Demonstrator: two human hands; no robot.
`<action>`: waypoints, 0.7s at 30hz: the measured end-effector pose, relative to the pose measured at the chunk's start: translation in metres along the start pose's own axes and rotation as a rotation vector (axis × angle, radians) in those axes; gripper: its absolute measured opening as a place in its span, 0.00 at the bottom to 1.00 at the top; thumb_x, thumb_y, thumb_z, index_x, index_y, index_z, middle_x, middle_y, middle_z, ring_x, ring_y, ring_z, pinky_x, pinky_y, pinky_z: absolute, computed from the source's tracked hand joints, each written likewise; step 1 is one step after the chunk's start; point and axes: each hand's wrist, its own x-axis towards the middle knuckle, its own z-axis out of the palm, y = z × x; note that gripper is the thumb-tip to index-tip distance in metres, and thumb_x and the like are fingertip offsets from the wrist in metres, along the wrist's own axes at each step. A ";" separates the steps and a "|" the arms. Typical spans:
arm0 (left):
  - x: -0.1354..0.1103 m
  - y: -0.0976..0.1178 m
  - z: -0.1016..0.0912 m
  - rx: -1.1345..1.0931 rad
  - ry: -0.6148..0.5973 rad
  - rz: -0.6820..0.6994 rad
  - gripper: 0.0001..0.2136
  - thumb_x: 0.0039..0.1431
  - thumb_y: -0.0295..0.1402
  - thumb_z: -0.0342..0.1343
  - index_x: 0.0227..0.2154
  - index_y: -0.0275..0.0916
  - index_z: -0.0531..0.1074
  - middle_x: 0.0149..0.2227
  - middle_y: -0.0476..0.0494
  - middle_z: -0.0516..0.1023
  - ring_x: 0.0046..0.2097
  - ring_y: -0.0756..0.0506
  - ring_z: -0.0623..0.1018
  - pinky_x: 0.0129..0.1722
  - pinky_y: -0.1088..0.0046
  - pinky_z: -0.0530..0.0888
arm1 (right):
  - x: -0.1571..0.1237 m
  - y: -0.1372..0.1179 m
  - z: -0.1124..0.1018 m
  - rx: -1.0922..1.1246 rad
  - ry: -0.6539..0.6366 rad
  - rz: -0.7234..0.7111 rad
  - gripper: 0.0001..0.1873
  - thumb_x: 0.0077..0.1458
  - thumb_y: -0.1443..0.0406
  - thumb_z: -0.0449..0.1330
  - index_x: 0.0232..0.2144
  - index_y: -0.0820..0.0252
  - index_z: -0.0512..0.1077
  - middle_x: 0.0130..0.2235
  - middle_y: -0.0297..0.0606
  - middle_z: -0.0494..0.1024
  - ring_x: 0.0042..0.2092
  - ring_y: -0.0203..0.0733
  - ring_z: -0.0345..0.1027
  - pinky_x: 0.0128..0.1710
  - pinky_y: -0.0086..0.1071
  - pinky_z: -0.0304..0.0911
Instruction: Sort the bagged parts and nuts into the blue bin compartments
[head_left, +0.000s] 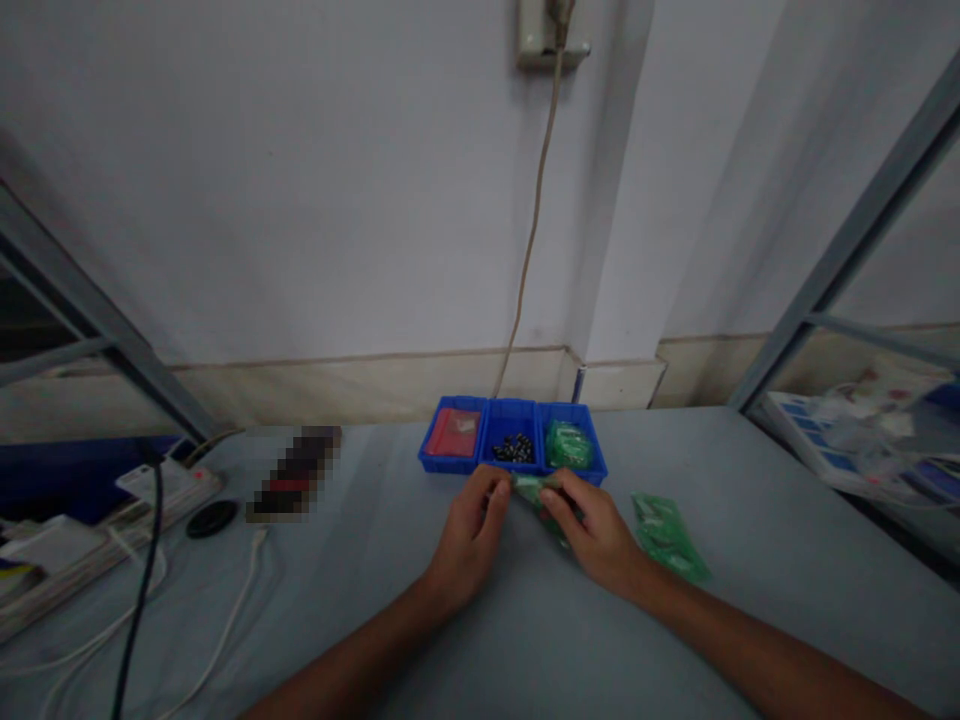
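Between my two hands is a small green plastic bag (531,489), pinched at its upper edge just in front of the blue bins. My left hand (474,530) grips its left corner with thumb and fingers. On the other side my right hand (589,520) pinches the right part, and the bag's lower end hangs partly hidden behind those fingers. Close by stands a blue three-part bin (512,408). Its left compartment has red plastic bags (452,432), the middle one small black and silver parts (514,449), the right one green bags (568,445).
Another green bag (669,537) lies on the grey table (360,590) to the right. At the left are a blurred-out object (295,475), a black round disc (212,519), a power strip (180,497) and cables. A cord (534,215) hangs down the wall behind.
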 end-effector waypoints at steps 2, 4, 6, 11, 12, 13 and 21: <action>-0.003 -0.001 0.002 0.026 -0.004 0.049 0.09 0.75 0.37 0.50 0.51 0.43 0.72 0.45 0.43 0.76 0.44 0.44 0.76 0.44 0.69 0.73 | 0.001 0.002 0.001 0.048 0.016 0.048 0.17 0.75 0.55 0.53 0.34 0.55 0.69 0.30 0.32 0.75 0.32 0.41 0.70 0.34 0.31 0.64; -0.006 -0.004 0.004 0.030 -0.015 0.087 0.16 0.71 0.31 0.53 0.59 0.45 0.68 0.49 0.42 0.76 0.45 0.45 0.76 0.44 0.69 0.74 | 0.002 0.004 0.001 0.095 0.014 0.092 0.19 0.74 0.53 0.53 0.32 0.54 0.67 0.29 0.31 0.72 0.31 0.40 0.68 0.31 0.30 0.63; -0.007 -0.008 0.005 0.033 -0.005 0.122 0.23 0.68 0.26 0.54 0.64 0.47 0.65 0.50 0.42 0.76 0.43 0.46 0.76 0.41 0.70 0.75 | 0.002 0.005 0.002 0.123 -0.005 0.118 0.21 0.74 0.51 0.53 0.30 0.54 0.65 0.27 0.30 0.69 0.29 0.39 0.65 0.29 0.30 0.61; -0.003 -0.008 -0.001 0.053 -0.040 0.085 0.07 0.68 0.31 0.58 0.45 0.42 0.79 0.37 0.46 0.77 0.37 0.46 0.73 0.39 0.70 0.71 | 0.000 0.006 0.002 0.176 -0.032 0.143 0.26 0.75 0.49 0.50 0.27 0.55 0.64 0.24 0.29 0.64 0.27 0.38 0.60 0.28 0.30 0.57; -0.001 -0.007 -0.002 0.038 -0.044 0.032 0.06 0.69 0.35 0.59 0.39 0.41 0.79 0.33 0.48 0.76 0.35 0.46 0.72 0.37 0.71 0.69 | 0.000 0.006 0.001 0.192 -0.038 0.143 0.26 0.75 0.49 0.48 0.27 0.55 0.65 0.24 0.29 0.64 0.26 0.38 0.60 0.28 0.31 0.57; 0.000 -0.006 -0.002 0.014 -0.043 -0.025 0.10 0.69 0.38 0.59 0.34 0.40 0.78 0.30 0.49 0.74 0.33 0.47 0.71 0.35 0.71 0.68 | -0.001 0.006 0.000 0.205 -0.040 0.139 0.25 0.76 0.49 0.47 0.29 0.55 0.66 0.24 0.29 0.64 0.26 0.38 0.61 0.28 0.31 0.58; 0.001 -0.005 0.003 -0.237 0.001 -0.214 0.22 0.70 0.51 0.56 0.26 0.41 0.64 0.24 0.55 0.63 0.27 0.50 0.63 0.29 0.73 0.62 | 0.002 0.002 -0.003 -0.001 0.036 -0.151 0.12 0.74 0.67 0.50 0.52 0.52 0.71 0.47 0.41 0.77 0.50 0.47 0.72 0.52 0.39 0.67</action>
